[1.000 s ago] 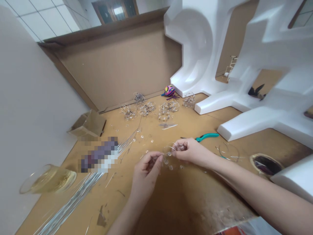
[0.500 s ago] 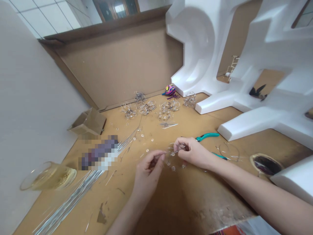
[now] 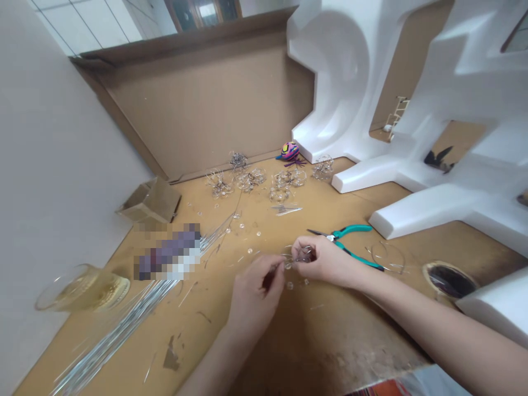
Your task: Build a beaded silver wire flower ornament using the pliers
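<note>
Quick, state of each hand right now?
Left hand: closed, fingertips pinched at the beaded wire piece; whether it grips is too small to tell.
Right hand: closed, holding the beaded wire piece.

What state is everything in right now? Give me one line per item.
left hand, fingertips pinched at the beaded wire piece
right hand, gripping the beaded wire piece
beaded wire piece, held between both hands
teal-handled pliers, lying down, handles spread
wire loop, lying loose
wire-and-bead clusters, lying in a loose row
straight wires, lying in a loose bundle
cardboard box, open
</note>
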Tool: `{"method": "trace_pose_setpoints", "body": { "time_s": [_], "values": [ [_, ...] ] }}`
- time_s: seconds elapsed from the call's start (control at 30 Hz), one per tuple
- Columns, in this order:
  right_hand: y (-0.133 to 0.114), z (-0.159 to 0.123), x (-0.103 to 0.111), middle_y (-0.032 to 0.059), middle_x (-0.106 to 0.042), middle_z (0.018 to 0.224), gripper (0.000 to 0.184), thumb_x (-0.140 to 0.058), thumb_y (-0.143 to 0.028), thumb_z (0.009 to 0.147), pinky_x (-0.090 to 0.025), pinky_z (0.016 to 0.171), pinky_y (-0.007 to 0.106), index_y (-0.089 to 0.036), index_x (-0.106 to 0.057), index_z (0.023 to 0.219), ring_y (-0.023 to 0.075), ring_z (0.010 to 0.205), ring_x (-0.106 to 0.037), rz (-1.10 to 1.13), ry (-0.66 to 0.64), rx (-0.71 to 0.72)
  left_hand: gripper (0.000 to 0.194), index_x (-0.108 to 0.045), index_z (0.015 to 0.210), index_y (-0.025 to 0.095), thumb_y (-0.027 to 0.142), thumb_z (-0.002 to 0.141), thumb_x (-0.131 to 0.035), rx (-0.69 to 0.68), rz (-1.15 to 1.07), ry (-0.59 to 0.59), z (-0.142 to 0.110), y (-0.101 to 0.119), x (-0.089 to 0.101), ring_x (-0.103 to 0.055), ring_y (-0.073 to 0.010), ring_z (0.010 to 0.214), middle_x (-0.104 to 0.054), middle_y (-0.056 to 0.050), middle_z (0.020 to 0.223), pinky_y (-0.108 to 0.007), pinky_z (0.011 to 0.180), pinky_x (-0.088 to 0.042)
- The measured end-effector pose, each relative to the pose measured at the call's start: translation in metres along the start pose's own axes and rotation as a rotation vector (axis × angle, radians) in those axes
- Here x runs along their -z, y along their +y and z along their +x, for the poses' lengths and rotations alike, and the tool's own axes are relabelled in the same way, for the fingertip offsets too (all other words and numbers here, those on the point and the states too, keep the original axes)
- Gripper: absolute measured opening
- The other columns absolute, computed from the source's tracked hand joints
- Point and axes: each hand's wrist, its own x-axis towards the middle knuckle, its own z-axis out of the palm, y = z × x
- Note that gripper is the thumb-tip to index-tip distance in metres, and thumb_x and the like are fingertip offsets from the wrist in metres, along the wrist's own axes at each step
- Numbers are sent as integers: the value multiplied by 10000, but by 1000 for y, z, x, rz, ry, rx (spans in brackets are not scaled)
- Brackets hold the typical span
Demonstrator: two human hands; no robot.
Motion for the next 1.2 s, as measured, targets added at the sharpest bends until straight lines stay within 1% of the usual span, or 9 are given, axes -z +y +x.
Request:
{"method": "trace_pose_setpoints", "body": {
  "time_s": [0.27,0.4,0.5,0.6,0.77,0.83,1.03,1.13,1.2],
  "values": [
    [-2,-4,-5,-45,-479,561,49,-532,-192,636,-285,489,203,-194,-490,661,81,518,-400,-285,130,105,198,-538,670,197,147,816,-413,-230,526,-81,-1,0,1,-442,-125,527,-505,9,581,-246,491,-247],
    [-6,-7,-5,-40,-486,572,54,-518,-173,626,-289,495,206,-196,-484,662,88,533,-410,-311,130,90,208,-517,666,195,146,825,-392,-313,602,-128,-1,-1,2,-424,-126,535,-512,-1,610,-255,497,-224],
    [-7,-8,-1,-42,-483,583,76,-507,-159,628,-290,486,199,-194,-500,695,86,535,-407,-265,67,92,202,-535,683,193,132,814,-393,-326,581,-159,-1,0,2,-435,-128,548,-525,-6,628,-251,504,-239],
    [-8,-7,4,-41,-474,577,65,-461,-145,665,-299,484,196,-187,-503,690,86,539,-410,-184,4,83,174,-562,732,199,146,809,-414,-227,418,-161,-1,0,3,-451,-123,546,-523,8,612,-235,510,-273],
    [-6,-4,10,-30,-516,633,99,-423,-176,737,-370,500,198,-180,-521,752,92,550,-492,57,-96,23,141,-559,772,195,287,834,-472,87,-66,-98,2,-4,3,-446,-102,526,-509,33,593,-208,496,-320],
    [-5,-4,10,-32,-520,630,104,-429,-178,739,-396,510,203,-177,-530,763,94,540,-517,107,-119,-11,155,-570,755,187,312,821,-508,130,-176,-76,4,-4,3,-442,-96,544,-503,28,622,-205,503,-335],
    [-1,-3,6,-57,-496,531,83,-441,-166,723,-425,508,216,-181,-517,753,99,496,-534,206,-128,-74,142,-614,672,174,303,725,-641,121,-358,45,12,-6,1,-491,-117,714,-494,-18,829,-212,593,-401],
    [0,-3,4,-49,-533,553,40,-476,-189,729,-433,540,226,-176,-507,751,95,512,-539,317,-162,-71,178,-622,635,165,327,696,-665,239,-533,48,14,-7,0,-531,-159,840,-548,-46,901,-239,697,-431],
    [0,-2,4,-36,-563,579,44,-504,-208,734,-433,560,231,-166,-514,742,93,525,-545,376,-168,-76,193,-623,648,163,344,709,-650,336,-678,-1,13,-6,-1,-553,-170,838,-610,-50,886,-263,729,-435]
  ]
}}
